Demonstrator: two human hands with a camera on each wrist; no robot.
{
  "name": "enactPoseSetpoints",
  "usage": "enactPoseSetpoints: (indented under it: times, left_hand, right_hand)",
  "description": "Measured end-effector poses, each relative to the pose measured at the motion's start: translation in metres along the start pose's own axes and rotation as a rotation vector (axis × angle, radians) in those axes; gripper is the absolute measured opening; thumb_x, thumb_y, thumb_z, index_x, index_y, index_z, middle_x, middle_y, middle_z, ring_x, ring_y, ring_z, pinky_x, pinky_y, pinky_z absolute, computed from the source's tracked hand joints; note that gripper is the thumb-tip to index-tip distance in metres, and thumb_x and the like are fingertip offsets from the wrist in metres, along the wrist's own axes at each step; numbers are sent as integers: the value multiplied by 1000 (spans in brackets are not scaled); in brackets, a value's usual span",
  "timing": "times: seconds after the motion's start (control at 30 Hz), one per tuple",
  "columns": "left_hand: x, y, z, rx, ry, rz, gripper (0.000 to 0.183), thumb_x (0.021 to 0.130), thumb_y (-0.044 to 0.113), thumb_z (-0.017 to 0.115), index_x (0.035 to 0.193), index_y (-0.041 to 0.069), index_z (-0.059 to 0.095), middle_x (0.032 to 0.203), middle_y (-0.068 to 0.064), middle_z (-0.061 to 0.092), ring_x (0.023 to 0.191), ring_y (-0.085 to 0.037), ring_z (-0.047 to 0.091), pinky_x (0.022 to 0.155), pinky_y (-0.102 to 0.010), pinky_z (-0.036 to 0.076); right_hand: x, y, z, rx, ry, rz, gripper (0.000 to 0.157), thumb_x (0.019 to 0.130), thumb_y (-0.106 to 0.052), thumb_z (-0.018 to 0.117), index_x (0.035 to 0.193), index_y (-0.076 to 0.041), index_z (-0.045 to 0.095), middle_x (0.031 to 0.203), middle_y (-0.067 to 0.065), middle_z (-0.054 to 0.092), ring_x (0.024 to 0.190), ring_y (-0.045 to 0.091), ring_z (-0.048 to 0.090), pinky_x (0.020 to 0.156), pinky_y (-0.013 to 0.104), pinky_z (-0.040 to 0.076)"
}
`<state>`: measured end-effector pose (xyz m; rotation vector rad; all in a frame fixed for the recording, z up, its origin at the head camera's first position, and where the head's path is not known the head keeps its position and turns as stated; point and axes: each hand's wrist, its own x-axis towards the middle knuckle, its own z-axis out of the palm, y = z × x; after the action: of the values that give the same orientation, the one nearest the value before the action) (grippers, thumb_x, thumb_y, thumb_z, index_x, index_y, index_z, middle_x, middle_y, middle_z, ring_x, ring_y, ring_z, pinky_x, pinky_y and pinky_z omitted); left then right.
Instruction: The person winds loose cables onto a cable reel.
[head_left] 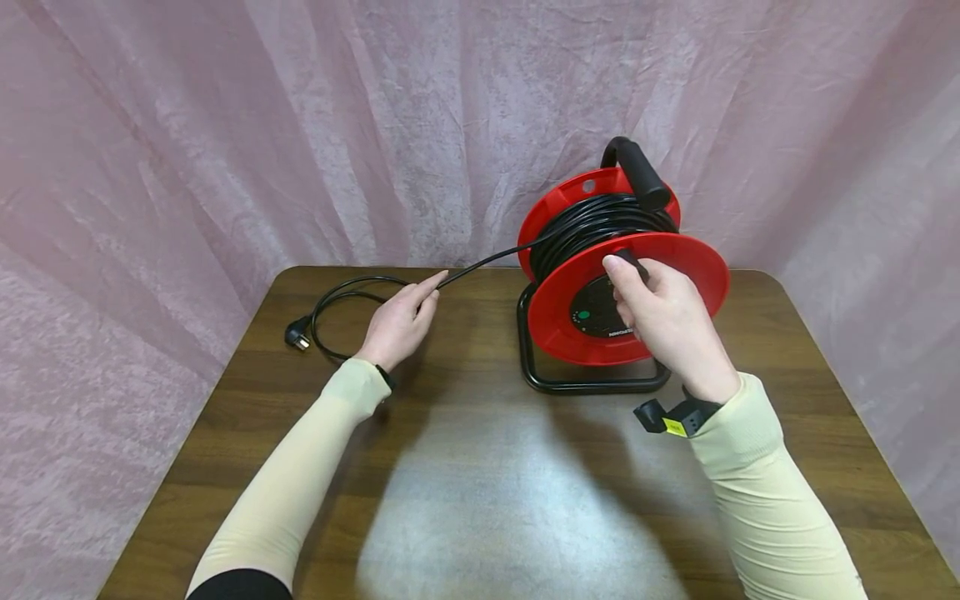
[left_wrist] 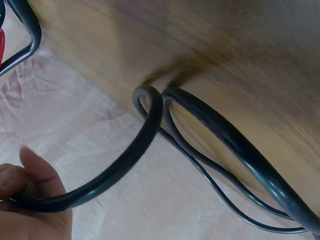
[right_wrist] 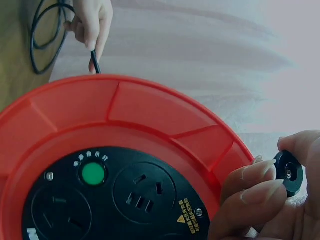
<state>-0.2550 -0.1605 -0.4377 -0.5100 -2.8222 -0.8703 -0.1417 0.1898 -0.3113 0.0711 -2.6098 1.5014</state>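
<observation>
Red cable reel (head_left: 585, 265), wound black cord (head_left: 592, 227), round green button (right_wrist: 93, 173)

On the wooden table (head_left: 480, 450), a red reel (head_left: 581, 262) is supported by its black frame (head_left: 592, 387); leftward, a plug (head_left: 298, 332) and looped cable (left_wrist: 240, 146) are laid.

The pale yellow left sleeve (head_left: 277, 492) met a black band (head_left: 240, 585) at the frame's lower left, with a dark strap (head_left: 386, 377) by its cuff (head_left: 354, 387), while the creased, matching right sleeve (head_left: 780, 508) adjoined a boxy black wrist device (head_left: 693, 410) bearing a yellow label (head_left: 674, 427).
</observation>
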Motion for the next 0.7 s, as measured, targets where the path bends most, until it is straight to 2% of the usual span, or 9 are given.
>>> enactPoseSetpoints:
  times: [0.23,0.4,0.5,0.57,0.7]
  left_hand:
    - [-1,1,1,-5,-18,5,46,111,47,36,156,37,44,142,-3,60,125,-26,60,99,-52,48]
    - [-2,3,1,-24,-37,8,45,111,49,39,155,39,45,144,-1,59,128,-26,58,100,-52,48]
    - [-2,4,2,-32,-34,23,47,111,50,36,155,38,44,137,-1,62,116,-24,62,94,-50,50]
    - [-1,5,2,-33,-28,30,48,111,51,34,156,37,44,127,-1,64,102,-22,62,86,-46,50]
    - [0,5,3,-37,-22,26,49,111,51,30,156,38,44,104,3,59,79,-20,52,71,-39,44]
  right_hand:
    - [0,5,-7,-10,18,-19,58,101,-63,50,88,-6,55,70,16,54,59,28,53,51,37,46]
    - [-1,7,-12,-10,43,-10,60,100,-63,51,87,-5,55,68,15,53,56,26,52,49,36,46]
    - [-1,9,-16,-27,55,-7,61,100,-64,50,86,-5,54,68,15,53,56,27,52,49,37,45]
    - [-2,10,-18,-41,61,-6,61,100,-64,49,86,-5,54,68,15,54,56,27,52,49,38,44]
    - [-3,12,-21,-68,73,1,61,101,-65,47,86,-6,54,68,15,54,58,27,52,50,39,42]
